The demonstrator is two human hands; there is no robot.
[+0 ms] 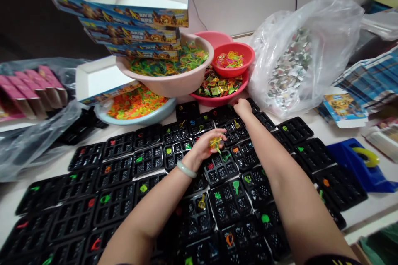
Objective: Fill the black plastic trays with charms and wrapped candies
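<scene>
My left hand point(207, 145) curls around several small yellow and green plastic toys point(215, 144), palm turned up, above the middle of the trays. A pale bangle point(186, 169) circles that wrist. Farther out, my right hand point(242, 107) reaches down to a black compartment tray point(224, 114) in the back row, beside the red basin. Its fingers are bent together, and whatever they may hold is hidden. Many black trays point(222, 168) cover the table in rows. Single small toys in green, red, orange or yellow lie in their compartments, such as a green one point(236, 187).
Behind the trays stand a pink basin point(161, 83) of green toys, a blue basin point(146, 121) of orange toys and red bowls point(217, 100). Printed boxes point(139, 15) are stacked over them. On the right are a plastic bag point(329, 49) of paper pieces and a blue tape dispenser point(348, 165).
</scene>
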